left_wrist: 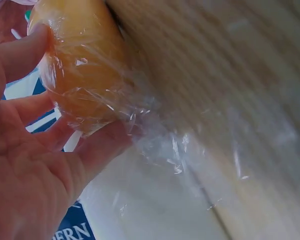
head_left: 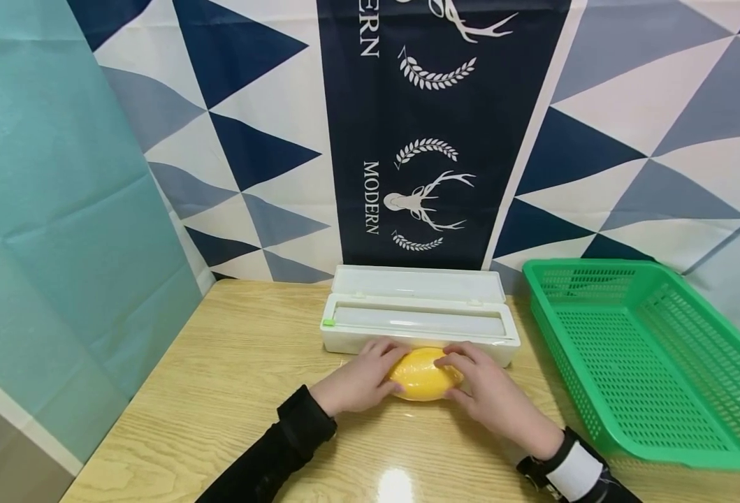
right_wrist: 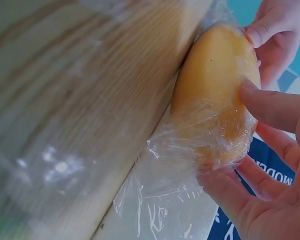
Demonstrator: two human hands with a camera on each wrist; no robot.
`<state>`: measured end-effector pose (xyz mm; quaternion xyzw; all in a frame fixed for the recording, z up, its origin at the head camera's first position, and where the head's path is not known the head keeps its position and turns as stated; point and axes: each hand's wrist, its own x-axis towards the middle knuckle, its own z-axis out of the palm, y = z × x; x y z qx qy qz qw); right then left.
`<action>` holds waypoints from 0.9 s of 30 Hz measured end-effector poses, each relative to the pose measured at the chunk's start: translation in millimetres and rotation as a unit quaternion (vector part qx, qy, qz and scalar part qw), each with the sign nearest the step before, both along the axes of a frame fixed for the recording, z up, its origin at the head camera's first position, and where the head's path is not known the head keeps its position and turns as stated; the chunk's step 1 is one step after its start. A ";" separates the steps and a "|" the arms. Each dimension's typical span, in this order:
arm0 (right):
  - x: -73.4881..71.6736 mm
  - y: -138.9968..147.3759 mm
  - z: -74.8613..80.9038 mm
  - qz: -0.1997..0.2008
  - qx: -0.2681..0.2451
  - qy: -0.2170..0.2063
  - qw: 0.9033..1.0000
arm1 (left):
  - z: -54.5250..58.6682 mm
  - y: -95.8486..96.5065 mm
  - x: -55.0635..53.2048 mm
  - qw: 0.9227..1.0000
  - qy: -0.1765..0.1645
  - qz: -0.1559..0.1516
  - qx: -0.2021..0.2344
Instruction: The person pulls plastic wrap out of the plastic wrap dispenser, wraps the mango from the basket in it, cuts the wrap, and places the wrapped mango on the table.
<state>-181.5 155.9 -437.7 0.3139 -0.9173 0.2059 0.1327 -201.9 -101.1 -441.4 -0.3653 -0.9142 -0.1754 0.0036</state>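
A smooth yellow oval fruit (head_left: 425,375) lies on the table, wrapped in clear cling film; its exact kind I cannot tell. My left hand (head_left: 365,377) holds its left end, thumb and fingers curled about it. At the other end my right hand (head_left: 494,397) grips the fruit the same way. Loose, crinkled cling film (left_wrist: 175,150) trails off the fruit in the left wrist view. Crumpled film (right_wrist: 155,165) also hangs from the near end in the right wrist view. Just behind the hands stands a white cling film dispenser (head_left: 351,342), lid raised, roll visible inside.
To the right sits a green plastic basket (head_left: 571,370) with perforated walls. The wooden table (head_left: 219,391) reaches back to a patterned cloth (head_left: 269,140) behind the dispenser. A light teal panel (head_left: 61,209) rises beyond the table's left edge.
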 end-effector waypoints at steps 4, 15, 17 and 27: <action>-1.3 -0.2 -1.0 0.006 -0.008 -0.003 1.000 | -2.0 -1.1 -1.2 1.000 -0.012 -0.003 0.021; -4.6 2.8 -0.1 0.011 -0.017 -0.021 1.000 | -1.7 -3.8 -4.0 0.997 -0.038 -0.004 0.063; -4.4 2.8 0.4 0.011 -0.017 -0.023 1.000 | -1.4 -3.8 -4.0 0.997 -0.040 -0.003 0.067; -2.5 4.1 -1.1 0.016 0.007 0.007 1.000 | 0.2 -1.9 -1.4 0.999 0.027 0.004 0.021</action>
